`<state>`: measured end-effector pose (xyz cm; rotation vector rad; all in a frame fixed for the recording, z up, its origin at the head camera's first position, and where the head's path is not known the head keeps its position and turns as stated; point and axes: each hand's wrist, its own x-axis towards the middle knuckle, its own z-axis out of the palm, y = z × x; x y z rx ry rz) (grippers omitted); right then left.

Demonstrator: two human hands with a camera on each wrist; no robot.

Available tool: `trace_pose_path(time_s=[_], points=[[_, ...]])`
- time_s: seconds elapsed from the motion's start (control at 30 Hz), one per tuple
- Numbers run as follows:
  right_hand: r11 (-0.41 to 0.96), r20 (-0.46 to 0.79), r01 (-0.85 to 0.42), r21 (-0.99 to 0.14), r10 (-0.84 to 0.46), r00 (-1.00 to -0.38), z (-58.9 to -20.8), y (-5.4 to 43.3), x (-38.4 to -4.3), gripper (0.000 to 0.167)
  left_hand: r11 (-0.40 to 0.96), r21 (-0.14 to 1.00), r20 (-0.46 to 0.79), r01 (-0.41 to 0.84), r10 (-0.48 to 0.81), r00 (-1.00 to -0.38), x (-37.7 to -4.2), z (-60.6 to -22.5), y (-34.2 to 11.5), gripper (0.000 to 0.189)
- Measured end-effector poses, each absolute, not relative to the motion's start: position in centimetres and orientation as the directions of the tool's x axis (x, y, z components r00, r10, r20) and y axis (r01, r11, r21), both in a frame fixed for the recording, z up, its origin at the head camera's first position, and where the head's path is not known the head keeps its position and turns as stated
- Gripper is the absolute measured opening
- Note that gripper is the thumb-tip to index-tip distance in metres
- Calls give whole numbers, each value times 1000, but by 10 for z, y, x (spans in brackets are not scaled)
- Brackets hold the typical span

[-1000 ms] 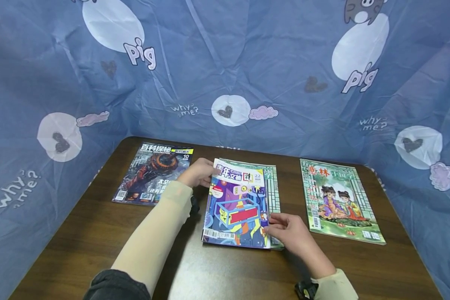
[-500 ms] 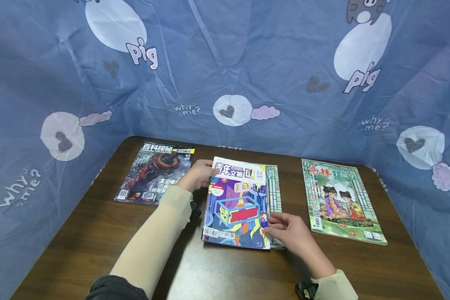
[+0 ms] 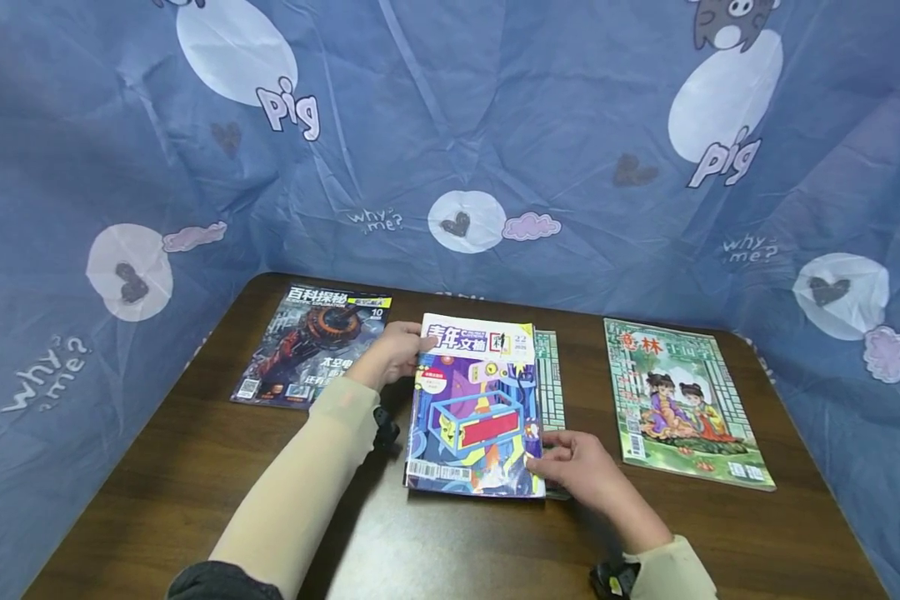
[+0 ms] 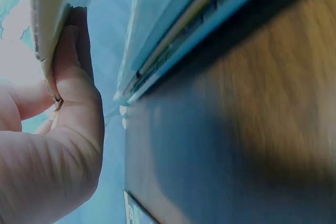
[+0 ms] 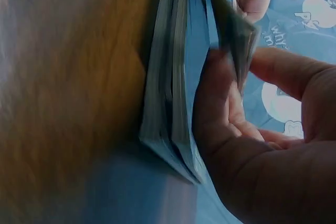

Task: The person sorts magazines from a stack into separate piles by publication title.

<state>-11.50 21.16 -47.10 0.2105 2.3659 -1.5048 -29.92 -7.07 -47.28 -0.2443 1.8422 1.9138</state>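
Observation:
Both hands hold a purple magazine with a white title band, at the middle of the table. The left hand pinches its upper left edge, thumb on the cover. At the lower right edge, the right hand grips it between thumb and fingers. In both wrist views the held magazine stands apart from a stack of magazines lying on the wood. A green-bordered magazine shows from under its right side in the head view; the rest of the stack is mostly hidden.
A dark magazine with a red-and-black machine lies at the back left, partly behind the left hand. On the right lies a green magazine with two cartoon children. A blue printed cloth hangs around the brown table.
The purple magazine has risen slightly off the stack and covers more of the green-bordered one beneath. Both hands keep their holds on its edges. The head view has shifted a little.

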Motion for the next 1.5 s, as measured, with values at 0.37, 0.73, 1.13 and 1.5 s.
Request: trace_pose_path(time_s=[0.37,0.73,1.13,1.5], points=[[275,-359,303,-913,-183,-915,-475,193,-109,32,102,901,-434,-421,209,-877,-290,-465,-94,27],[224,-328,282,-933,-206,-922,-487,175,-105,18,160,900,-433,-406,209,-877,-274,-462,-117,27],[191,-257,212,-958,-252,-933,-481,141,-80,20,270,899,-414,-345,265,-871,-260,-462,-156,24],[103,-288,269,-958,-332,-898,-484,114,-63,21,321,879,-448,-351,309,-839,-240,-452,-185,24]])
